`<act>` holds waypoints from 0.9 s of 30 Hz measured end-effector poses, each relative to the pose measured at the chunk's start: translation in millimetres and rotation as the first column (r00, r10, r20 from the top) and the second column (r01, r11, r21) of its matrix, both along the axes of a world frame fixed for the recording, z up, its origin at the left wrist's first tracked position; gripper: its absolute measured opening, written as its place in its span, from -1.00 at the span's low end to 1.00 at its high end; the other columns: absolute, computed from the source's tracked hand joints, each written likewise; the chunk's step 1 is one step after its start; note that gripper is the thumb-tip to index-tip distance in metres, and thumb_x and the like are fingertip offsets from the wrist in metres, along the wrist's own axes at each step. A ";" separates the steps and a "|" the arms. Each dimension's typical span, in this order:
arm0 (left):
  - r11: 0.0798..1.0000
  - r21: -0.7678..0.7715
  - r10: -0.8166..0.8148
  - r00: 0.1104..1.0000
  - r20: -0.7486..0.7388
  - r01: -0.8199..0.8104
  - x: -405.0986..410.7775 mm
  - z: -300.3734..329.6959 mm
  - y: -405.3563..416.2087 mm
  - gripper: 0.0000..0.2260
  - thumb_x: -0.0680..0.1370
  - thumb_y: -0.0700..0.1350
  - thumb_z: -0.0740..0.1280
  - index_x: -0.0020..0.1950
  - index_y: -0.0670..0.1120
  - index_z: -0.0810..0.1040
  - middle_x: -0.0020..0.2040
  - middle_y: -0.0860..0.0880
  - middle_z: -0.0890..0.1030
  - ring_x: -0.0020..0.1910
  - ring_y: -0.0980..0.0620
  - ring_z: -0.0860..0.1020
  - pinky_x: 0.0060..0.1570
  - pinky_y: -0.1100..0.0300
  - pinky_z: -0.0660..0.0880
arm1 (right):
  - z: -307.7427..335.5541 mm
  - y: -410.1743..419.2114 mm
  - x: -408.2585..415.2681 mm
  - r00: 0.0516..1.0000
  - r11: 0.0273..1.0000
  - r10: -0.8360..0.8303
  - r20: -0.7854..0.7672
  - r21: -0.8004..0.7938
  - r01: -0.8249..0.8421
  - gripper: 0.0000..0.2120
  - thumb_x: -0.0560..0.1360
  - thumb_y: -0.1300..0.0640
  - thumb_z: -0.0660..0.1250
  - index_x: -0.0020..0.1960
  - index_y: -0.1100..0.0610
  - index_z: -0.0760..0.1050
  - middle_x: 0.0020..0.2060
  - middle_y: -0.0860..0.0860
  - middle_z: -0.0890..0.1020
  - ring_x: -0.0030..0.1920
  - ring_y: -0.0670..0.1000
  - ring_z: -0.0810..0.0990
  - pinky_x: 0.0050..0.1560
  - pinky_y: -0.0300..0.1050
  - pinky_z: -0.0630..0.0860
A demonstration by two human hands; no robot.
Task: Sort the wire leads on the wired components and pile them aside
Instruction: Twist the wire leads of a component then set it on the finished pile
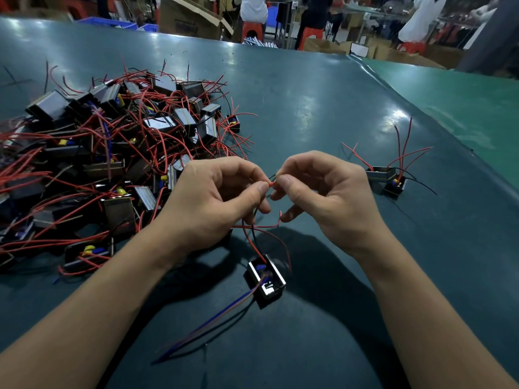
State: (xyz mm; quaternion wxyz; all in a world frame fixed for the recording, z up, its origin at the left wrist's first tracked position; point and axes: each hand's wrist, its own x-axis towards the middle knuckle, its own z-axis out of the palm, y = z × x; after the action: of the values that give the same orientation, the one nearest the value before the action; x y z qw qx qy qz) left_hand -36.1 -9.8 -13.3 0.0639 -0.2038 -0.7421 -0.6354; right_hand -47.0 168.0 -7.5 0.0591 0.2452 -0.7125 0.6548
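Observation:
A small black wired component (266, 280) lies on the dark green table (323, 113) below my hands. Its red and black leads (254, 242) rise up to my fingers, and blue and dark leads trail toward the near left. My left hand (216, 197) and my right hand (323, 192) meet above it, each pinching the tip of a red lead between thumb and forefinger. A large tangled heap of like components (112, 153) with red leads fills the left side. Two components (389, 179) with upright red leads sit apart at the right.
The table's right edge (449, 130) runs diagonally past the two set-aside components, with a lighter green surface beyond. Cardboard boxes (191, 21), red stools and seated people stand behind the far edge.

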 end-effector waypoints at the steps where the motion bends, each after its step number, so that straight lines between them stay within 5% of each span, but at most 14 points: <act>1: 1.000 0.000 -0.007 1.000 -0.006 0.007 0.4 0.4 -0.4 -0.98 0.52 -0.33 0.36 -0.08 -0.26 0.58 -0.30 -0.15 0.67 -0.45 0.10 0.57 -0.38 0.31 0.51 | 0.2 0.8 -0.2 0.998 1.000 0.020 0.057 -0.024 -0.019 -0.90 0.51 0.36 0.35 -0.11 0.19 0.55 -0.31 0.05 0.64 -0.25 0.05 0.66 -0.39 -0.10 0.61; 4: 0.999 -0.016 -0.029 0.999 -0.031 0.028 0.8 1.7 -1.5 -0.97 0.52 -0.34 0.36 -0.07 -0.27 0.59 -0.28 -0.14 0.67 -0.42 0.14 0.59 -0.36 0.32 0.52 | 2.6 3.4 -0.5 0.965 0.993 0.095 0.244 -0.085 -0.077 -0.98 0.51 0.30 0.35 -0.08 0.23 0.55 -0.33 0.06 0.65 -0.30 0.01 0.65 -0.42 -0.19 0.57; 7: 0.999 -0.019 -0.042 0.998 -0.039 0.041 0.8 2.6 -2.3 -0.96 0.51 -0.34 0.36 -0.07 -0.28 0.60 -0.28 -0.12 0.68 -0.42 0.14 0.58 -0.37 0.32 0.52 | 4.1 6.0 -0.8 0.932 0.991 0.125 0.340 -0.091 -0.100 -0.85 0.44 0.17 0.38 -0.05 0.23 0.56 -0.30 0.08 0.66 -0.30 0.00 0.65 -0.45 -0.22 0.54; 12: 0.997 -0.049 -0.056 0.997 -0.045 0.054 1.1 2.0 -3.6 -0.95 0.51 -0.32 0.37 -0.06 -0.29 0.61 -0.27 -0.14 0.68 -0.40 0.11 0.59 -0.34 0.30 0.53 | 5.0 8.0 -1.1 0.914 0.992 0.125 0.387 -0.051 -0.114 -0.93 0.51 0.26 0.34 -0.15 0.23 0.55 -0.37 0.07 0.61 -0.37 0.01 0.61 -0.48 -0.25 0.49; 16: 0.994 -0.107 -0.036 0.997 -0.071 0.028 2.1 1.7 -1.0 -0.97 0.51 -0.30 0.39 -0.08 -0.23 0.62 -0.26 -0.09 0.69 -0.40 0.14 0.59 -0.34 0.32 0.53 | 8.0 6.3 -0.5 0.876 0.997 0.069 0.478 0.007 -0.082 -0.71 0.52 0.31 0.27 -0.34 0.10 0.54 -0.45 0.05 0.51 -0.49 -0.03 0.47 -0.56 -0.29 0.35; 18: 0.989 -0.149 -0.040 0.993 -0.108 0.024 3.0 1.8 -0.6 -0.96 0.51 -0.31 0.39 -0.09 -0.20 0.63 -0.26 -0.06 0.69 -0.40 0.10 0.59 -0.34 0.32 0.53 | 8.5 2.6 -0.6 0.778 0.998 0.052 0.626 -0.007 -0.061 -0.72 0.42 0.26 0.26 -0.43 0.06 0.51 -0.49 0.02 0.45 -0.54 -0.07 0.39 -0.62 -0.34 0.24; 20: 0.985 -0.174 -0.045 0.988 -0.145 0.019 4.2 1.6 -1.1 -0.95 0.51 -0.31 0.40 -0.09 -0.20 0.64 -0.26 -0.05 0.69 -0.37 0.00 0.61 -0.33 0.25 0.57 | 10.2 -0.8 -0.5 0.570 0.988 0.155 0.806 -0.133 -0.081 -0.86 0.26 0.20 0.25 -0.47 0.09 0.47 -0.52 -0.03 0.38 -0.58 -0.12 0.30 -0.69 -0.37 0.14; 23: 0.981 -0.191 -0.007 0.980 -0.197 -0.031 4.1 0.5 0.0 -0.95 0.51 -0.32 0.41 -0.08 -0.21 0.65 -0.28 -0.04 0.69 -0.37 0.01 0.61 -0.32 0.22 0.56 | 12.2 -5.9 -0.2 0.410 0.938 0.325 0.852 -0.345 -0.026 -0.90 0.27 0.19 0.26 -0.42 0.14 0.44 -0.51 -0.04 0.35 -0.58 -0.15 0.26 -0.73 -0.39 0.13; 25: 0.985 -0.154 0.051 0.981 -0.190 -0.081 2.0 -1.1 0.5 -0.94 0.51 -0.31 0.41 -0.09 -0.18 0.65 -0.28 -0.03 0.69 -0.39 0.07 0.61 -0.35 0.30 0.52 | 8.7 -8.4 -0.2 0.572 0.974 0.148 0.807 -0.220 0.059 -0.82 0.41 0.22 0.27 -0.37 0.16 0.48 -0.50 -0.02 0.41 -0.59 -0.13 0.34 -0.69 -0.36 0.19; 27: 0.985 -0.134 0.090 0.982 -0.165 -0.113 0.0 -2.5 0.6 -0.94 0.51 -0.29 0.41 -0.08 -0.16 0.65 -0.29 -0.01 0.70 -0.39 0.13 0.62 -0.34 0.35 0.51 | 2.8 -14.3 2.4 0.833 0.986 -0.140 0.535 -0.003 0.168 -0.78 0.50 0.24 0.31 -0.33 0.16 0.51 -0.51 0.00 0.48 -0.57 -0.07 0.42 -0.61 -0.30 0.29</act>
State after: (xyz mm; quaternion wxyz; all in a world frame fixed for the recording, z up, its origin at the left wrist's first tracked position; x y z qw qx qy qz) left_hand -36.0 -9.2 -15.7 0.1403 -0.2194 -0.7877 -0.5584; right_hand -44.5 153.6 -4.7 -0.0825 -0.0058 -0.7017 0.7076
